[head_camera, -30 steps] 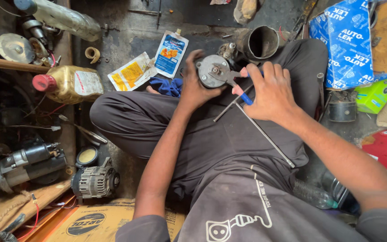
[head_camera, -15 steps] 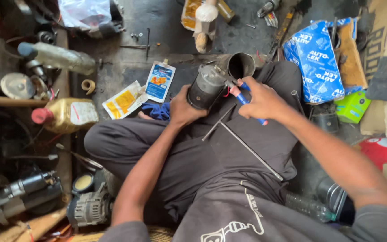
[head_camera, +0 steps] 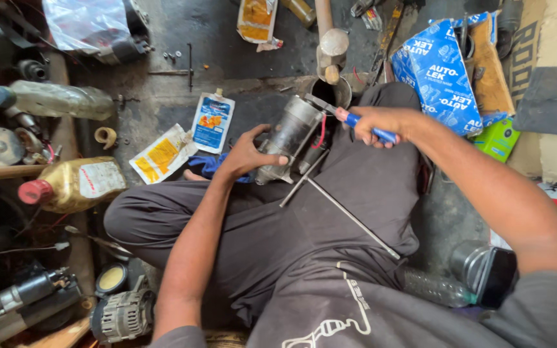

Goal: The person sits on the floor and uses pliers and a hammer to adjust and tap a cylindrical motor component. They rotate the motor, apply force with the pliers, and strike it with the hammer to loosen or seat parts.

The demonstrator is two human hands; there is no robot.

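My left hand [head_camera: 249,154] grips a grey cylindrical starter motor [head_camera: 289,134], held tilted over my lap. My right hand [head_camera: 375,122] is closed on the blue handle of a screwdriver [head_camera: 356,122], whose shaft tip touches the motor's upper end. A long metal T-shaped wrench [head_camera: 343,211] lies across my dark trousers just below the motor. A red wire loops on the motor's side.
On the greasy floor lie a blue pouch [head_camera: 211,122], a yellow pouch [head_camera: 161,153], a golden oil bottle [head_camera: 72,183], a clear bottle [head_camera: 49,100] and a hammer [head_camera: 329,45]. A blue bag [head_camera: 436,71] sits at right. An alternator [head_camera: 122,316] and another starter motor [head_camera: 20,303] lie lower left.
The motor has been turned from end-on to lying on its side and lowered toward my lap. My right hand shifted right, with the screwdriver now at the motor's top end.
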